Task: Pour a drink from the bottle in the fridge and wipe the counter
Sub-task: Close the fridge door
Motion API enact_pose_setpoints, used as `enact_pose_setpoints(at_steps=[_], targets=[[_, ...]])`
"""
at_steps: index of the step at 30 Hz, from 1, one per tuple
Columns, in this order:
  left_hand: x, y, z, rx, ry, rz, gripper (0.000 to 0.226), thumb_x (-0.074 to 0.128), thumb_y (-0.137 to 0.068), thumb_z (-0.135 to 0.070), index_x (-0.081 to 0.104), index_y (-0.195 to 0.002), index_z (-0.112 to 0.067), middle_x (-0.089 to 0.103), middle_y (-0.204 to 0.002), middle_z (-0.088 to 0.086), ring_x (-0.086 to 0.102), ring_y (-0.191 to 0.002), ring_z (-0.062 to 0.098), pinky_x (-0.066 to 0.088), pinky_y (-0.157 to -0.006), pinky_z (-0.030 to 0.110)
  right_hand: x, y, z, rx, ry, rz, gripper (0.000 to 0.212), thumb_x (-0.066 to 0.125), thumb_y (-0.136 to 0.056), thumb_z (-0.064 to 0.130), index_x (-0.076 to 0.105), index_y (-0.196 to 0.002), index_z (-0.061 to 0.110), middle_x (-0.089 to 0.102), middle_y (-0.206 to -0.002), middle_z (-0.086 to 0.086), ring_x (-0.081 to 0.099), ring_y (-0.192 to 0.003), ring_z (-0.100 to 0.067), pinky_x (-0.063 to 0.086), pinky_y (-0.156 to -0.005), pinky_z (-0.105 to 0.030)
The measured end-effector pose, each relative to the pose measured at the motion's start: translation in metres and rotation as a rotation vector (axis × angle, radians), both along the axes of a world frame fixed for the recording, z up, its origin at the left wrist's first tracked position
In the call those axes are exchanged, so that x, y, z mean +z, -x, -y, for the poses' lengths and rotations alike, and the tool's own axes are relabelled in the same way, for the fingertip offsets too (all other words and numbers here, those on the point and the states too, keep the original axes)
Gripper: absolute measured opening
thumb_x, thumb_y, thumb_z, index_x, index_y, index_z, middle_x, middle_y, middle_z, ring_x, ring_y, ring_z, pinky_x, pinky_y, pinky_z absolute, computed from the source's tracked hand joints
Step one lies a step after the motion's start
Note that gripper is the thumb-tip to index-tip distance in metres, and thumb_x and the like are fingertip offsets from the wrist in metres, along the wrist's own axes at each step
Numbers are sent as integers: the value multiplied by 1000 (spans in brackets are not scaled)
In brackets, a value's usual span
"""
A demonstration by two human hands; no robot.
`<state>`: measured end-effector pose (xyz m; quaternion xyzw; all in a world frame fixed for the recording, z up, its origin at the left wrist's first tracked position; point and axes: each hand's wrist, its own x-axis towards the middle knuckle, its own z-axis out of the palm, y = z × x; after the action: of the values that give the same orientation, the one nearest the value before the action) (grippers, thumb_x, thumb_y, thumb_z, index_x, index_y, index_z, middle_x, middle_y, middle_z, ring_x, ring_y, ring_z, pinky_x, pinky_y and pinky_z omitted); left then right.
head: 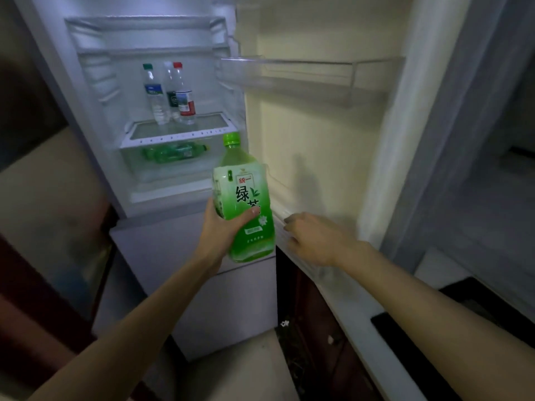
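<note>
"Starting from the left, what's in the fridge (95,117)?"

"Three clear bottles stand close together on the glass shelf (179,131): a green-capped bottle (155,94) with a blue label, a white-capped bottle (170,91) behind with a dark label, and a red-capped bottle (185,96) with a red and white label. Their print is too small to read. Below, a green bottle (173,151) lies on its side in the clear drawer."

"And the drink?"

"The big green tea bottle (246,198) is out in front of the fridge, nearly upright, with its green cap on. Its label reads 统一 in a red box and 绿茶 in large green characters. The left hand (223,227) grips its lower half, thumb across the label."

"The right hand (312,238)?"

"It's at the lower inner edge of the open door (318,140), fingers bent against the rim, and blurred. I can't tell if it's gripping. A clear door shelf (304,73) sits higher up"
</note>
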<state>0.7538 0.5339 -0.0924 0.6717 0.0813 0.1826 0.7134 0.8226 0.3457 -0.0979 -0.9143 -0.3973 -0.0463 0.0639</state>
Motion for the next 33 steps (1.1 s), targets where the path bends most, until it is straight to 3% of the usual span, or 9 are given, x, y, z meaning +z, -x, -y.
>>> enact_pose_setpoints(at_steps=[4, 8, 12, 15, 19, 21, 25, 29, 33], targets=[[1, 21, 34, -22, -34, 12, 37, 81, -76, -11, 60, -106, -19, 77, -93, -5, 75, -84, 14, 62, -72, 33, -10, 25, 32, 45, -46, 30, 28, 39, -89, 24, 57, -78, 5, 59, -99, -11, 60, -85, -29, 51, -71, -43], [4, 36, 55, -66, -44, 4, 48, 84, -74, -16, 60, -115, -10, 75, -103, 4, 74, -90, 21, 61, -76, 39, -17, 45, 48, 62, -71, 43, 34, 36, -89, 26, 65, -90, 9, 59, -106, -4, 61, -83, -22, 52, -64, -41], [8, 46, 64, -100, -66, 27, 29, 78, -78, -7, 61, -96, -23, 77, -85, -10, 74, -78, 10, 60, -64, 25, 4, 64, 61, 22, -169, 8, 29, 40, -88, 22, 66, -92, 11, 66, -98, -3, 63, -82, -21, 54, -70, -40], [12, 52, 64, -129, -63, 32, 29, 77, -79, -6, 61, -95, -23, 77, -82, -12, 74, -76, 8, 61, -65, 25, 34, 83, 84, -75, -563, 217, 28, 49, -88, 4, 68, -109, 8, 64, -110, -5, 61, -95, -18, 51, -85, -31], [16, 59, 63, -154, -50, 48, 39, 81, -76, -10, 63, -110, -14, 77, -94, -2, 75, -83, 14, 61, -67, 28, 66, 102, 111, -384, -1237, 544, 39, 49, -78, -9, 57, -115, 0, 52, -113, -13, 54, -101, -21, 46, -88, -29], [18, 63, 63, -170, -52, 51, 52, 83, -73, -15, 60, -119, -12, 76, -103, 2, 74, -90, 18, 61, -71, 30, 74, 95, 120, -553, -1356, 430, 53, 49, -81, -5, 44, -133, 2, 42, -132, -15, 47, -120, -22, 40, -104, -30], [22, 68, 59, -195, -56, 59, 57, 83, -73, -16, 59, -124, -9, 75, -106, 5, 74, -93, 21, 61, -74, 32, 76, 76, 130, -752, -1228, 5, 71, 51, -92, 11, 16, -154, 14, 24, -156, -5, 28, -142, -21, 24, -118, -38], [24, 73, 56, -179, -30, 56, 63, 85, -70, -19, 56, -125, -10, 75, -108, 4, 74, -95, 21, 61, -78, 37, 67, 75, 131, -712, -1243, -23, 71, 54, -89, 13, 22, -152, 18, 32, -153, -3, 35, -138, -21, 30, -116, -43], [20, 73, 50, -127, -33, 54, 60, 86, -71, -17, 57, -123, -9, 75, -107, 5, 74, -94, 21, 61, -76, 35, 61, 81, 126, -685, -1337, 61, 51, 54, -85, 8, 41, -134, 16, 49, -130, -4, 50, -117, -20, 43, -104, -42]])
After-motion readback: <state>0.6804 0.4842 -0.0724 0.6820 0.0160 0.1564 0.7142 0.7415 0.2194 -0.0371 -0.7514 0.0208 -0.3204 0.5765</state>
